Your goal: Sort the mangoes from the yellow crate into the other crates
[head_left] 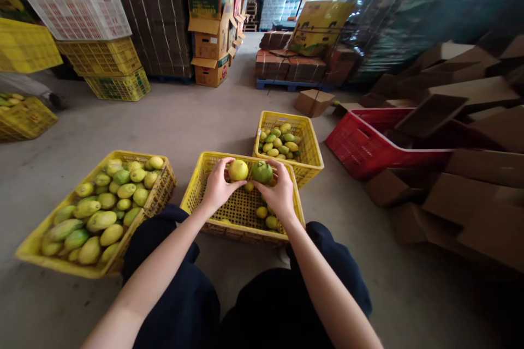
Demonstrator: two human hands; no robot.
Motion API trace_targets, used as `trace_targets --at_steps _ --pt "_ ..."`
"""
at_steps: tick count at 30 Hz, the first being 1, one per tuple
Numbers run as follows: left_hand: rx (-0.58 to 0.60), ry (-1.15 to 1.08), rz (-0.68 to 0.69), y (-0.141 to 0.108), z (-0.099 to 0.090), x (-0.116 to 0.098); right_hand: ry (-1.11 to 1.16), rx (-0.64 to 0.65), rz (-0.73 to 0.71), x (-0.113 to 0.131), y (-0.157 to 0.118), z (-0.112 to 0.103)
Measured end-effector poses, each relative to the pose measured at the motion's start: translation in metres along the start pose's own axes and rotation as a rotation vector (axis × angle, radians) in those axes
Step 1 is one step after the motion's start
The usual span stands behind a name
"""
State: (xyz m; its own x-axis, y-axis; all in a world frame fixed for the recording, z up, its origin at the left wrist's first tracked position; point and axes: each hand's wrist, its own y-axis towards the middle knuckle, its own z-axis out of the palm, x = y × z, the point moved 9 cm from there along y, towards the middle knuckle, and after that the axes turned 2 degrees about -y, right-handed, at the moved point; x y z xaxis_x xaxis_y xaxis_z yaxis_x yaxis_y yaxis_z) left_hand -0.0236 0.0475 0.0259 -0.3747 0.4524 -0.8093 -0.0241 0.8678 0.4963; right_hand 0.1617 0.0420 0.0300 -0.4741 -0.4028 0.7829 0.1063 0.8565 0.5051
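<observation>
Between thumb and fingers, my left hand (219,186) holds a yellow lemon (238,170). Close beside it, my right hand (280,190) grips a green lemon (262,172). Both fruits are above the middle yellow crate (245,239), which has several lemons (262,212) on its right side and bare mesh on its left. A full crate of yellow-green lemons (101,220) stands at the left. Behind the middle crate, another yellow crate (311,144) is partly filled with lemons (278,142).
A red crate (356,144) and a heap of cardboard boxes (487,202) lie at the right. Stacked crates (106,57) stand at the back left, cardboard boxes (207,43) and a loaded pallet (286,85) farther back. My knees flank the middle crate.
</observation>
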Motion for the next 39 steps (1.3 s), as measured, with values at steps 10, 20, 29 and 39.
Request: trace_targets --at_steps 10,20,29,39 --pt "0.048 0.064 0.064 -0.001 0.011 -0.002 0.016 -0.026 0.024 -0.007 -0.001 -0.007" --pt "0.071 0.044 0.072 -0.003 0.019 0.001 0.009 -0.028 0.045 -0.009 -0.002 -0.011" --pt "0.085 0.055 0.051 -0.003 0.022 0.003 0.014 -0.031 0.057 -0.009 -0.002 -0.012" --pt "0.083 -0.108 -0.042 0.0 0.021 0.011 0.185 -0.033 0.113 -0.012 -0.001 -0.01"
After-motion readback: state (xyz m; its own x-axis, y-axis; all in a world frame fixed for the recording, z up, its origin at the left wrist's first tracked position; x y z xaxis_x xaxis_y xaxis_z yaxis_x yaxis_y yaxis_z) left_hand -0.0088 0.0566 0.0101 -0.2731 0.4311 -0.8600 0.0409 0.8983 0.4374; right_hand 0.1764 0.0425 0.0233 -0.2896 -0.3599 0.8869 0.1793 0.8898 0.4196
